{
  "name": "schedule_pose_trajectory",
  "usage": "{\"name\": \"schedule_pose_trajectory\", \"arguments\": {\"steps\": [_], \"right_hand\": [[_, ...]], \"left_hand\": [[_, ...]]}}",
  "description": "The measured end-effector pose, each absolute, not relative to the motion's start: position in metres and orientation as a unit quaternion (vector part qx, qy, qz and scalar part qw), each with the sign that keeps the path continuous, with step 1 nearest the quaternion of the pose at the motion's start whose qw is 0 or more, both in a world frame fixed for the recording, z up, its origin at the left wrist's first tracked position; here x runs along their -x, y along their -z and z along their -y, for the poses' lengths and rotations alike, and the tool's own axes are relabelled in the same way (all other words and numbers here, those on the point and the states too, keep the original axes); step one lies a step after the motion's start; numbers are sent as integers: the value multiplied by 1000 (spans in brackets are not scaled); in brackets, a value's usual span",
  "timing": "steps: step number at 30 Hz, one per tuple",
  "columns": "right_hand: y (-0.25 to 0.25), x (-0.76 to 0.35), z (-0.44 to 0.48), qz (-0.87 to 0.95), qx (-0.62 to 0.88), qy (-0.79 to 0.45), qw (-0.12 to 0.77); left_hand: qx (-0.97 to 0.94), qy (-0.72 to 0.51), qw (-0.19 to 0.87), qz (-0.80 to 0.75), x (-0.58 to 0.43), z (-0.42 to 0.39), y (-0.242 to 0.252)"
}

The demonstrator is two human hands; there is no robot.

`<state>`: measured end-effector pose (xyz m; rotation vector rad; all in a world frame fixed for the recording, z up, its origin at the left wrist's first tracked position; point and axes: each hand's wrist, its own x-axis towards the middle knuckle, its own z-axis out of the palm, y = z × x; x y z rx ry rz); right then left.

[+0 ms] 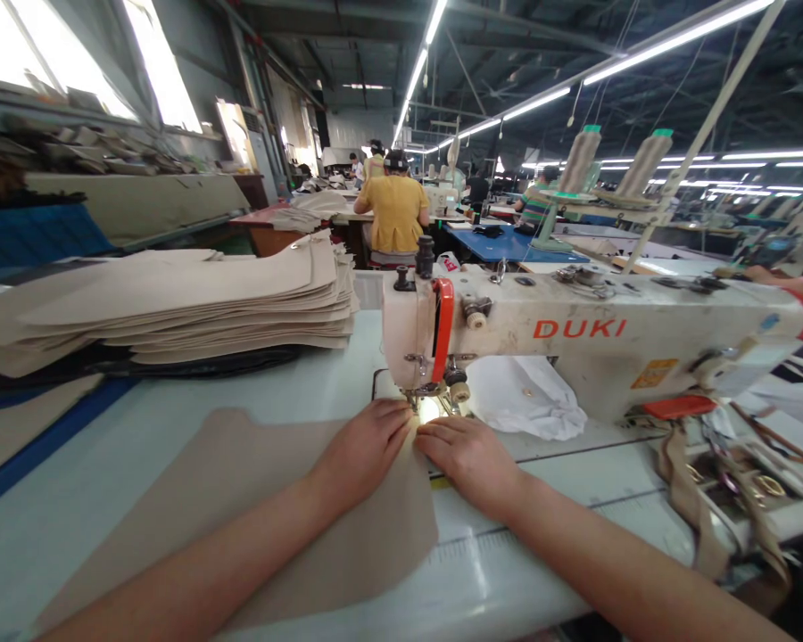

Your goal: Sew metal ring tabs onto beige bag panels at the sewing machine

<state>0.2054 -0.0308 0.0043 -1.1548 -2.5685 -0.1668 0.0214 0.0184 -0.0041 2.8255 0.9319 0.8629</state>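
A flat beige fabric piece (pixel 308 535) lies on the pale table, its right edge under the head of the white sewing machine (pixel 509 312). My left hand (pixel 365 450) is on the fabric just left of the needle area, fingers together and closed on it near the edge. Across from it, my right hand (pixel 472 459) is closed at the fabric's edge, fingers bent and fingertips close to the presser foot. A small lamp (pixel 429 410) glows between the hands. The needle tip and the exact finger contact are hidden.
A tall stack of beige cut pieces (pixel 241 299) stands at the left. White cloth (pixel 525 397) lies under the machine arm. To the right are beige straps (pixel 686 499) and a tray with metal rings (pixel 769 486). Ahead sits a person in a yellow top (pixel 393 214).
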Motion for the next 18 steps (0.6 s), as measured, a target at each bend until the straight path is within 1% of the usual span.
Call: {"name": "schedule_pose_trajectory", "arguments": {"steps": [11,18], "right_hand": [[-10,-205,29,908,397,35,127],[-10,-204,29,908,397,35,130]], "left_hand": [[-913,-260,25,-314,-21,-21,8],[-915,-260,20,-308,-21,-20,7]]}}
